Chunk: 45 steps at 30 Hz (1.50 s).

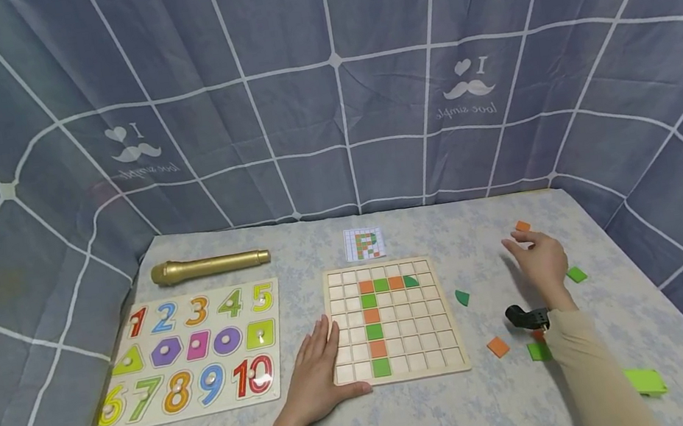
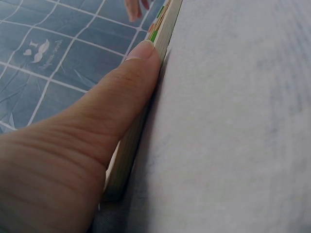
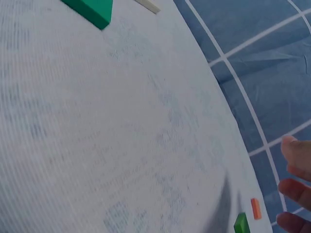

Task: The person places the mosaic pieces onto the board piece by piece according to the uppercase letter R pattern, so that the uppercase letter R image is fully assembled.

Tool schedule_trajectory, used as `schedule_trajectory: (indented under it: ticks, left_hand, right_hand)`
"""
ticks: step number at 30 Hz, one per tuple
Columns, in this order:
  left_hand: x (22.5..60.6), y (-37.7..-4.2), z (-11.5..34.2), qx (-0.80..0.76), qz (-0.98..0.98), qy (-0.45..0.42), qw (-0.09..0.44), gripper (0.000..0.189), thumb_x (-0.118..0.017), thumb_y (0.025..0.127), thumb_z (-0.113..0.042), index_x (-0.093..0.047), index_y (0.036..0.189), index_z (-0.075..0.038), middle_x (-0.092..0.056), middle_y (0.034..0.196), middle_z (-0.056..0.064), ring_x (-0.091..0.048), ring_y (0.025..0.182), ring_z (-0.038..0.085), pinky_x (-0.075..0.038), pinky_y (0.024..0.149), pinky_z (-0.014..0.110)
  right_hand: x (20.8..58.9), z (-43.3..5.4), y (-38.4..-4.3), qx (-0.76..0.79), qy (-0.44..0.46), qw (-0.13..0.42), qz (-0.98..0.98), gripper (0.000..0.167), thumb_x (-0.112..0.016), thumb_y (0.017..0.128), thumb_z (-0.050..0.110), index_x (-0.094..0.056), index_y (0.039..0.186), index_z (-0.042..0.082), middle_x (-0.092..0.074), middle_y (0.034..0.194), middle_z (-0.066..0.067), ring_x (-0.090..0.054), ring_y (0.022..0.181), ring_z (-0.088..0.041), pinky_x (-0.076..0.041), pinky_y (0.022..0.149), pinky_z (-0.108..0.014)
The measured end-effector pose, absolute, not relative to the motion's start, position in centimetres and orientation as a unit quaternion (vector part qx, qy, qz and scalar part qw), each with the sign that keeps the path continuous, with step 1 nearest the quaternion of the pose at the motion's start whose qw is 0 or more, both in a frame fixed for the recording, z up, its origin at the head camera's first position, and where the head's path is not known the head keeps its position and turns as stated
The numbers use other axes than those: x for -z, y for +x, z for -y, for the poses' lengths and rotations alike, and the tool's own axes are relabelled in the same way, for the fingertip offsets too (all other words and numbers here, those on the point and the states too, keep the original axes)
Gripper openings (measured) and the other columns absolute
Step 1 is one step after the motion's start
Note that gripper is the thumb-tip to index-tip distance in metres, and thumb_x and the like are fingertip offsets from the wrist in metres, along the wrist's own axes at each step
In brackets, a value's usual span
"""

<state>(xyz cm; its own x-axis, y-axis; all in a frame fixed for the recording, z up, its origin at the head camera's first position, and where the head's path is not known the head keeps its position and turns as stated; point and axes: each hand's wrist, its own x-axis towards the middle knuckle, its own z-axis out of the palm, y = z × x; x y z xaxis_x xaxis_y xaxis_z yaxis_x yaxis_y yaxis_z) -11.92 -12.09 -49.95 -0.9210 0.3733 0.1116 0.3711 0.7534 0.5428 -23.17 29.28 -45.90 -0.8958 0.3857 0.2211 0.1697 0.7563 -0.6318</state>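
Note:
My left hand [image 1: 317, 377] rests at the lower left corner of a wooden grid board [image 1: 420, 349], fingers along the left side. In the left wrist view its thumb [image 2: 121, 92] lies against the board's front edge. Orange and green squares alternate down one column of the board, and a short top row ends in a green quarter-circle piece [image 1: 410, 281]. To the right, my right hand [image 1: 544, 263] hovers over the table, fingers loosely bent. An orange square [image 1: 522, 226] shows just beyond its fingertips. In the right wrist view no piece shows between the fingers [image 3: 296, 191].
A small pattern card [image 1: 364, 244] lies behind the board. Left are a number puzzle board [image 1: 186, 357] and a gold microphone [image 1: 210, 266]. Loose around the right arm lie a dark green quarter piece [image 1: 463, 297], an orange square [image 1: 498, 347], green squares [image 1: 576, 274] and a bright green block [image 1: 646, 381].

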Motion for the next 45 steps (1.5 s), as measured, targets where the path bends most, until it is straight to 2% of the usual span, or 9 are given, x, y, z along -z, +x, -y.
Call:
schedule_trajectory:
  ticks: [3, 12, 18, 26, 31, 36, 40, 45]
  left_hand:
    - [50.0, -11.9, 12.1, -0.288, -0.937, 0.198, 0.000, 0.115, -0.073, 0.068, -0.063, -0.024, 0.148, 0.003, -0.012, 0.155, 0.019, -0.009, 0.142, 0.029, -0.009, 0.114, 0.044]
    - [50.2, -11.9, 12.1, -0.289, -0.936, 0.202, -0.003, 0.114, -0.073, 0.068, -0.063, -0.024, 0.148, 0.003, -0.012, 0.155, 0.019, -0.009, 0.142, 0.030, -0.008, 0.114, 0.044]
    - [50.2, -11.9, 12.1, -0.286, -0.936, 0.204, -0.007, 0.114, -0.073, 0.068, -0.063, -0.025, 0.148, 0.003, -0.012, 0.155, 0.019, -0.009, 0.142, 0.030, -0.008, 0.114, 0.044]
    - [50.2, -11.9, 12.0, -0.286, -0.936, 0.206, -0.010, 0.114, -0.073, 0.068, -0.063, -0.024, 0.148, 0.003, -0.012, 0.155, 0.020, -0.009, 0.142, 0.030, -0.009, 0.113, 0.044]
    - [50.2, -11.9, 12.0, -0.288, -0.935, 0.205, -0.009, 0.114, -0.073, 0.068, -0.062, -0.025, 0.148, 0.003, -0.012, 0.155, 0.019, -0.009, 0.142, 0.030, -0.009, 0.113, 0.044]
    - [50.2, -12.0, 12.0, -0.285, -0.936, 0.206, -0.009, 0.113, -0.073, 0.068, -0.061, -0.025, 0.148, 0.003, -0.012, 0.155, 0.020, -0.009, 0.142, 0.030, -0.008, 0.114, 0.044]
    - [50.2, -12.0, 12.1, -0.283, -0.937, 0.207, -0.009, 0.113, -0.073, 0.069, -0.061, -0.025, 0.148, 0.003, -0.013, 0.155, 0.020, -0.010, 0.142, 0.030, -0.008, 0.114, 0.043]
    - [50.2, -12.0, 12.2, -0.282, -0.937, 0.205, -0.005, 0.113, -0.073, 0.069, -0.062, -0.025, 0.148, 0.003, -0.013, 0.155, 0.020, -0.009, 0.142, 0.030, -0.008, 0.114, 0.042]
  right_hand:
    - [46.0, -29.9, -23.0, -0.308, -0.175, 0.159, 0.922, 0.038, -0.065, 0.090, 0.028, -0.067, 0.117, 0.000, -0.064, 0.114, -0.020, -0.058, 0.098, -0.039, -0.044, 0.065, -0.044]
    - [46.9, -30.9, -22.7, -0.297, -0.231, 0.096, 0.922, 0.040, -0.063, 0.091, 0.024, -0.064, 0.120, -0.003, -0.055, 0.124, -0.026, -0.041, 0.111, -0.047, -0.033, 0.087, -0.058]
    - [47.2, -31.3, -22.5, -0.288, -0.230, 0.081, 0.926, 0.038, -0.064, 0.089, 0.022, -0.064, 0.117, -0.003, -0.056, 0.121, -0.026, -0.041, 0.110, -0.049, -0.034, 0.086, -0.058]
    - [47.1, -31.3, -22.3, -0.258, -0.235, 0.043, 0.936, 0.041, -0.062, 0.091, 0.024, -0.061, 0.122, -0.003, -0.053, 0.123, -0.028, -0.039, 0.112, -0.050, -0.032, 0.087, -0.063]
    - [46.7, -31.3, -22.1, -0.229, -0.219, 0.024, 0.948, 0.042, -0.061, 0.091, 0.024, -0.060, 0.123, -0.003, -0.054, 0.122, -0.028, -0.044, 0.107, -0.049, -0.036, 0.084, -0.062]
    - [46.4, -31.4, -21.9, -0.223, -0.206, 0.035, 0.952, 0.036, -0.064, 0.089, 0.022, -0.065, 0.116, -0.003, -0.060, 0.111, -0.026, -0.050, 0.098, -0.048, -0.040, 0.078, -0.060]
    - [46.3, -31.5, -21.6, -0.249, -0.207, 0.035, 0.945, 0.034, -0.068, 0.086, 0.022, -0.063, 0.107, -0.004, -0.061, 0.100, -0.023, -0.054, 0.087, -0.041, -0.043, 0.068, -0.051]
    - [46.2, -31.3, -21.5, -0.278, -0.199, 0.037, 0.939, 0.031, -0.072, 0.083, 0.022, -0.058, 0.102, 0.001, -0.059, 0.090, -0.017, -0.055, 0.071, -0.031, -0.040, 0.054, -0.039]
